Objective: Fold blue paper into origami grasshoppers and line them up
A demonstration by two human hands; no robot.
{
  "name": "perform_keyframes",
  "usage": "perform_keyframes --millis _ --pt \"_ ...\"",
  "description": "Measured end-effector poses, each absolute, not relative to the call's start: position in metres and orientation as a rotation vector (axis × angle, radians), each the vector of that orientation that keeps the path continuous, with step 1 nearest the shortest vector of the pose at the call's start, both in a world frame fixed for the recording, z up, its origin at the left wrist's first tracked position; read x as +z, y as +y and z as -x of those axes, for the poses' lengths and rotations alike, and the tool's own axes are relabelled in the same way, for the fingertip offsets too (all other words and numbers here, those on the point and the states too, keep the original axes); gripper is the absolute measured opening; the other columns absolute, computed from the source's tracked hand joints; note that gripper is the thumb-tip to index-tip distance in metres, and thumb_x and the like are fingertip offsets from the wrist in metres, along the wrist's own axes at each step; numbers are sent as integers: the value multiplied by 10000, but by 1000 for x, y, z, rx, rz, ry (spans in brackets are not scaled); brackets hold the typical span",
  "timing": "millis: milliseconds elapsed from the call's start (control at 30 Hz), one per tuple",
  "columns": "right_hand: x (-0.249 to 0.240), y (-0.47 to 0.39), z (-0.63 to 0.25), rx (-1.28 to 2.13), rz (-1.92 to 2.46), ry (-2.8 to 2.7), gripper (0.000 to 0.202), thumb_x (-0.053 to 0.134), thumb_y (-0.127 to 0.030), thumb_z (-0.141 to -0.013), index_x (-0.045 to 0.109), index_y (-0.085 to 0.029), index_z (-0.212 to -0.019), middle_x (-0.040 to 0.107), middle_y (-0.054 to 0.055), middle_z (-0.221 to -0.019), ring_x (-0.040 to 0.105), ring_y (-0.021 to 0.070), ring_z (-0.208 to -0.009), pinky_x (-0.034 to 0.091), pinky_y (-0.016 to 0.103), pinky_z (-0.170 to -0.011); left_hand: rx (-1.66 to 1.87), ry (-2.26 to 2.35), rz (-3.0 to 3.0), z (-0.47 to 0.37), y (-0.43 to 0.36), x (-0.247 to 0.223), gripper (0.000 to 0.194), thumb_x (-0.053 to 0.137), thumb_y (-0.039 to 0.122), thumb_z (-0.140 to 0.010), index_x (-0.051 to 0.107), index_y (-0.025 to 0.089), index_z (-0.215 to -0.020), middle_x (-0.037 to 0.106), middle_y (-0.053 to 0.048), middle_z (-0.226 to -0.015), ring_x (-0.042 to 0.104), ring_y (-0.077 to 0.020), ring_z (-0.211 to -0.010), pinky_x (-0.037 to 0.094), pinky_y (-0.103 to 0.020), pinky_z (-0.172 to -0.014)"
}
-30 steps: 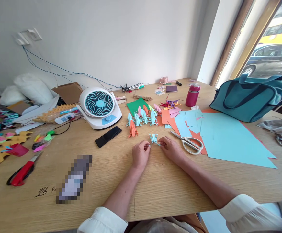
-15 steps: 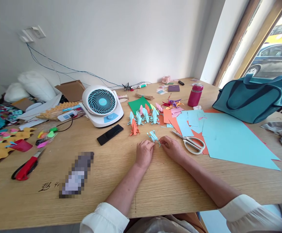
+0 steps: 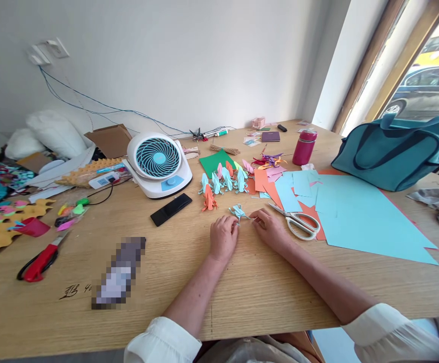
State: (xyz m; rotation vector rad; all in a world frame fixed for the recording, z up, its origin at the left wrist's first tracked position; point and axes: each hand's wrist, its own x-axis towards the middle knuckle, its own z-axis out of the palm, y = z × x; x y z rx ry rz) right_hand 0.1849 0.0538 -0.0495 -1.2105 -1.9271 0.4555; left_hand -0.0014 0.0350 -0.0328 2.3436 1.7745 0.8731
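Between my hands is a small light blue folded paper figure point(image 3: 237, 212) with thin legs, low over the wooden table. My right hand point(image 3: 268, 229) pinches the tip of one thin leg that stretches out to the right. Closed fingers of my left hand point(image 3: 223, 236) are at the lower leg of the same figure; their exact grip is partly hidden. Just beyond stand several finished-looking light blue paper figures point(image 3: 227, 180) and an orange paper figure point(image 3: 208, 198). White-handled scissors point(image 3: 301, 225) lie right of my right hand.
Light blue paper sheets point(image 3: 359, 217) and orange scraps spread to the right, before a teal bag point(image 3: 393, 154) and a magenta bottle point(image 3: 304, 147). Left are a fan point(image 3: 159, 164), a black phone point(image 3: 171, 209), and red-handled scissors point(image 3: 41, 262). Green paper point(image 3: 215, 160) lies behind the figures.
My hands have moved slightly apart, the left one a little leftward. The figure has turned a little, and its leg now stretches rightward to my right fingertips.
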Motion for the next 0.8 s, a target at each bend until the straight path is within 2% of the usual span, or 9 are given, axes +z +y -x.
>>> perform_keyframes --millis 100,200,467,633,800 --pt "-53 56 -186 429 1255 -1892 171 515 -147 -884 620 -224 -996 619 72 -1003 640 182 -825 539 320 -752 866 1834 -2306 1 37 -34 86 676 217 -861 638 224 -938 682 -21 -935 613 -202 -916 425 -310 -815" --pt "-57 59 -185 380 1336 -1875 149 591 -222 -872 617 -209 -1018 604 81 -1005 629 182 -781 535 336 -753 848 1921 -2258 -1 40 -36 154 726 323 -829 641 215 -899 664 -45 -954 608 -226 -914 433 -330 -809" --pt "-56 75 -170 224 1546 -1894 81 655 -268 -838 636 -209 -891 636 69 -909 623 188 -816 474 288 -716 791 1989 -2225 -11 49 -34 221 724 403 -823 642 198 -842 648 -75 -954 603 -252 -922 455 -356 -820" --pt "-49 74 -161 170 1633 -1920 198 604 -408 -876 654 -217 -887 680 75 -868 626 202 -758 394 293 -608 754 2016 -2234 -13 50 -33 128 640 319 -890 643 190 -887 649 -95 -975 613 -241 -918 467 -350 -817" --pt "-47 75 -160 158 1644 -1964 217 549 -399 -893 662 -224 -835 697 88 -890 632 221 -752 336 303 -555 722 2020 -2258 -11 49 -34 74 566 226 -924 636 200 -930 653 -93 -989 620 -225 -925 480 -332 -809"
